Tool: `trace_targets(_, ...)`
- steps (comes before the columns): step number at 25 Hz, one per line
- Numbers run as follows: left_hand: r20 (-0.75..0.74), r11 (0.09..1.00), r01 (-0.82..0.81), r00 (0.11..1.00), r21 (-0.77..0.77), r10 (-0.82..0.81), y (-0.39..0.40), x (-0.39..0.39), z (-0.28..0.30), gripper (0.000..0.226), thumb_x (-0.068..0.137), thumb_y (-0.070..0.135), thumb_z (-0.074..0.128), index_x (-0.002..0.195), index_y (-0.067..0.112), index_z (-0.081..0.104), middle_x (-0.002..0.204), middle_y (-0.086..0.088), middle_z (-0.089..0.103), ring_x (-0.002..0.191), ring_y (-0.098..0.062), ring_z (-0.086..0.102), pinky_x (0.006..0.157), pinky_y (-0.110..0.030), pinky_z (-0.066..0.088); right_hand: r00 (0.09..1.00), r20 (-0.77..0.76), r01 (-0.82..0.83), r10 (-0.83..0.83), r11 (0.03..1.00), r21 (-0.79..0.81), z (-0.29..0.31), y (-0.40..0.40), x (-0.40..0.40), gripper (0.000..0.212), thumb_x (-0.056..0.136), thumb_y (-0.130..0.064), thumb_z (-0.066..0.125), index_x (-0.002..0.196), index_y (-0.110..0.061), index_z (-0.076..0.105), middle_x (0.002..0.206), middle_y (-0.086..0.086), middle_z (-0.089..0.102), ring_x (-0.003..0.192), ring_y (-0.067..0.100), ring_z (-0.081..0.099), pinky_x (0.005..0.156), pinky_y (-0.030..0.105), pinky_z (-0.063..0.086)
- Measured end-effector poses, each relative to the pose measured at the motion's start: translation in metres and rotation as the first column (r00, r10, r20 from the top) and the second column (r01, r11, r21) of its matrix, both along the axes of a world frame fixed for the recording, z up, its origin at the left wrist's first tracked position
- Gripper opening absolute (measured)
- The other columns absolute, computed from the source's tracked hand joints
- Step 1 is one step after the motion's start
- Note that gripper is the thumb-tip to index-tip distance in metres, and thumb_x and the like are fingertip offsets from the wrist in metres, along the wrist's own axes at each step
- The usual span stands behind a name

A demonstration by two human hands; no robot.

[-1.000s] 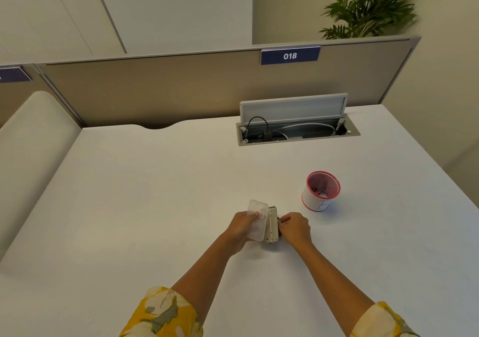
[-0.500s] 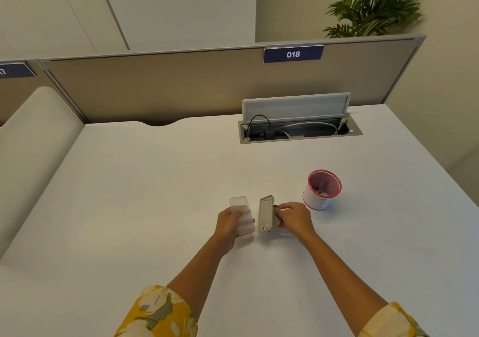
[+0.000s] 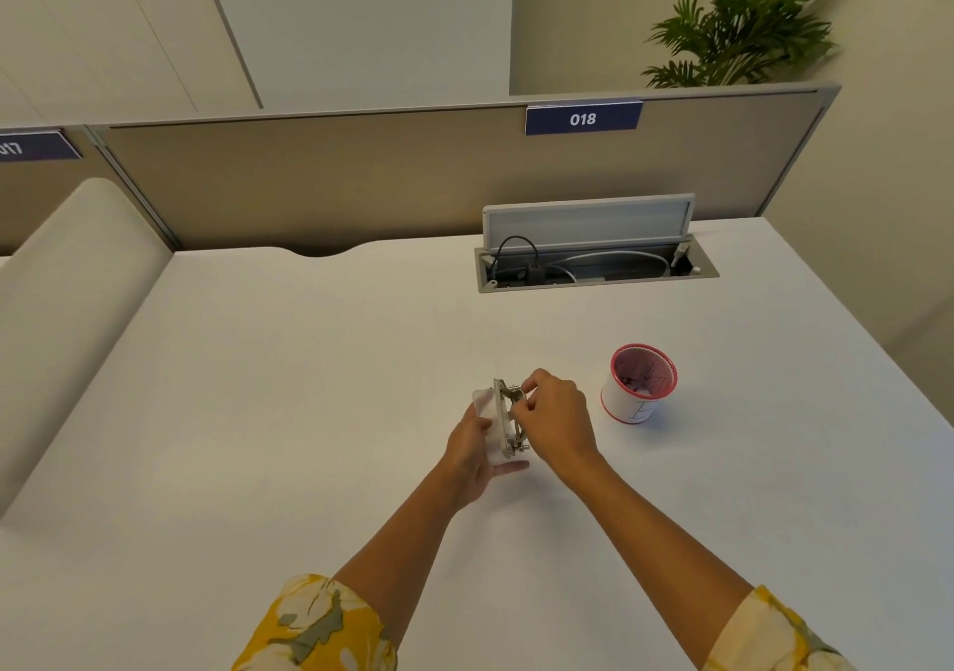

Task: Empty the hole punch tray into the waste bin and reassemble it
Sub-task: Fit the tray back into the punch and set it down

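My left hand (image 3: 472, 456) holds a clear plastic tray (image 3: 488, 412) flat against the underside of the metal hole punch (image 3: 508, 420), which stands on its side above the white desk (image 3: 258, 412). My right hand (image 3: 555, 420) grips the punch's lever side from the right. Both hands meet at the punch, near the desk's middle. A small waste bin (image 3: 638, 385), white with a red rim, stands upright to the right of my hands, with bits of paper inside.
An open cable well (image 3: 593, 267) with its raised lid sits at the back of the desk. A beige partition (image 3: 361, 180) labelled 018 runs behind it. A padded divider (image 3: 62, 319) borders the left side. A plant (image 3: 743, 25) stands beyond the partition.
Half a second ago the tray and the punch were held apart. Now my left hand has brought the tray against the punch's base, and both hands have closed together.
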State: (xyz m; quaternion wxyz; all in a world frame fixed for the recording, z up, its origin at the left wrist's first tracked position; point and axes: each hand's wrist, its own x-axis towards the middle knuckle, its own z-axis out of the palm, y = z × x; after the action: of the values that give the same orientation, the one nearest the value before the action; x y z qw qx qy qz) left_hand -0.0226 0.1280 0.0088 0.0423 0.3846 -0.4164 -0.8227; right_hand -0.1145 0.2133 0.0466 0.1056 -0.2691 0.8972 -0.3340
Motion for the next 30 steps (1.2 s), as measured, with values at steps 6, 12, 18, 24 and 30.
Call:
trace_targets(6,0.003,0.995,-0.059,0.998,0.085,0.059,0.007,-0.002,0.009,0.058,0.106,0.047,0.017,0.127,0.018,0.063,0.13,-0.018,0.067,0.118,-0.036,0.064,0.104,-0.058,0.048,0.97,-0.198,-0.121,0.14,0.987,0.105,-0.003,-0.007,0.013,0.024,0.092,-0.033,0.056,0.104,-0.013,0.062,0.095,0.006,0.074,0.075,0.021,0.071,0.067,0.026,0.056)
trace_targets(12,-0.045,0.997,-0.004,0.999,0.073,0.007,0.009,0.002,0.006,0.051,0.106,0.049,0.026,0.131,0.02,0.061,0.129,-0.015,0.068,0.117,-0.033,0.066,0.099,-0.056,0.052,0.959,-0.243,-0.143,0.146,0.989,0.032,-0.008,-0.001,0.017,0.031,0.094,-0.039,0.052,0.109,-0.014,0.063,0.104,0.005,0.073,0.083,0.021,0.071,0.075,0.024,0.055)
trace_targets(18,-0.09,0.998,0.051,0.995,0.03,-0.048,0.01,0.007,0.001,0.037,0.105,0.039,0.041,0.135,0.023,0.055,0.133,-0.016,0.064,0.117,-0.036,0.065,0.092,-0.06,0.056,0.996,0.062,-0.04,0.057,0.968,-0.246,-0.004,0.012,0.004,0.018,0.088,-0.035,0.065,0.094,-0.02,0.072,0.088,-0.004,0.075,0.077,0.01,0.07,0.074,0.025,0.06)
trace_targets(24,-0.078,0.984,0.176,0.981,-0.018,-0.177,0.01,0.012,-0.001,0.036,0.102,0.042,0.046,0.134,0.03,0.057,0.132,-0.011,0.067,0.113,-0.033,0.07,0.082,-0.057,0.06,0.883,0.464,0.053,0.071,0.967,-0.25,-0.022,0.032,-0.025,0.018,0.09,-0.023,0.064,0.102,-0.012,0.073,0.101,0.005,0.073,0.088,0.022,0.07,0.088,0.038,0.058)
trace_targets(30,-0.068,0.96,0.269,0.959,-0.071,-0.274,0.011,0.016,-0.003,0.035,0.102,0.045,0.045,0.131,0.034,0.061,0.13,-0.007,0.07,0.115,-0.03,0.07,0.086,-0.058,0.059,0.733,0.652,0.036,0.194,0.946,-0.323,-0.023,0.042,-0.027,0.014,0.092,-0.017,0.063,0.099,-0.013,0.073,0.098,0.011,0.074,0.078,0.018,0.073,0.07,0.023,0.058)
